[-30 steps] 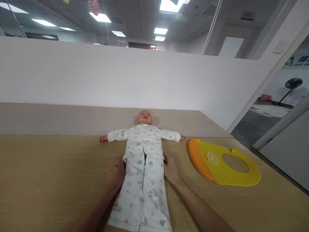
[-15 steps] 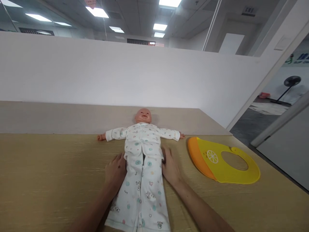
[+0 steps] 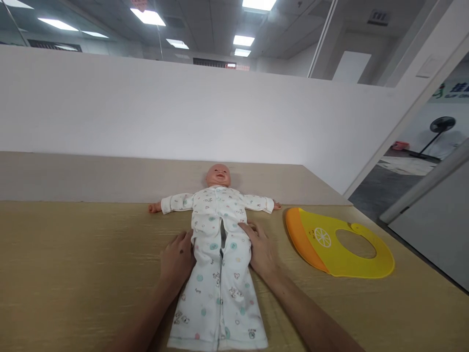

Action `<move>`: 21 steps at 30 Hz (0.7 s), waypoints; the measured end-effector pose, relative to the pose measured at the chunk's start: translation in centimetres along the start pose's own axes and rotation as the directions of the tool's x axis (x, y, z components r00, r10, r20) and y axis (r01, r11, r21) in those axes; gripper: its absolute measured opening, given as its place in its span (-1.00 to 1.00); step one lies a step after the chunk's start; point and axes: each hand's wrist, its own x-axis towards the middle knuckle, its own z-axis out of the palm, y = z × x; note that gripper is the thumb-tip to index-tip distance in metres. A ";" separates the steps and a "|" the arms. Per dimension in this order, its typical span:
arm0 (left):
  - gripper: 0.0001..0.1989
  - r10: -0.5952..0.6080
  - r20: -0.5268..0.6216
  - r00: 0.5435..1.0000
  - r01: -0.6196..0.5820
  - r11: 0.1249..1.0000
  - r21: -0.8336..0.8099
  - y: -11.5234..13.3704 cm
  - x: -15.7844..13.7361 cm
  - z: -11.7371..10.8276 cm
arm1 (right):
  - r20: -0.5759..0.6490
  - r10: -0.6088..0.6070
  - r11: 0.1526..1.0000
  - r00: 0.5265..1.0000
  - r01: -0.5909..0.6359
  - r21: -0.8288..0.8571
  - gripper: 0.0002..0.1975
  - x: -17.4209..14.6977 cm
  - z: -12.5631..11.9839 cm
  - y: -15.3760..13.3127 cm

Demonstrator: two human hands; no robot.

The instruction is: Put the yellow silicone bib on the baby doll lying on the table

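Bib (image 3: 331,249) lies beside the doll (image 3: 218,176); hands (image 3: 177,259) touch its outfit (image 3: 220,288) at each side, whether gripping I can't tell

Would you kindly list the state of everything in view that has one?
Doll: lying face up, arms spread.
Outfit: sleeves on both arms, gap at the middle front, lower part spread out.
Left hand: against the outfit's side, fingers partly hidden.
Right hand: at the opposite side, fingers touching the cloth.
Bib: laid flat.
Ceiling lights: on.
Fan: standing; running or not, unclear.
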 end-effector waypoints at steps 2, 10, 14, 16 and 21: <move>-0.70 0.006 -0.043 0.999 -0.003 0.998 0.062 -0.5 0.1 -0.3 | 0.002 0.004 1.000 1.000 -0.004 -0.009 -0.53 0.0 -0.2 -0.1; -0.77 0.002 -0.138 0.990 0.026 0.979 0.201 -1.5 0.2 -1.4 | -0.010 -0.007 0.997 1.000 0.006 -0.071 -0.55 -0.1 -0.1 -0.1; -0.79 -0.102 0.032 0.994 0.099 0.991 0.092 -1.2 0.0 -0.9 | 0.004 -0.016 0.999 1.000 0.016 -0.036 -0.51 -0.2 0.3 0.3; -0.77 -0.122 0.078 0.989 0.117 0.991 0.060 -1.1 0.0 -0.7 | -0.001 -0.023 1.000 1.000 0.023 0.002 -0.48 -0.2 0.4 0.5; -0.77 -0.168 0.091 0.982 0.165 0.986 0.032 -1.2 0.0 -0.3 | 0.063 -0.021 0.998 0.998 0.024 -0.060 -0.37 -0.5 0.7 0.7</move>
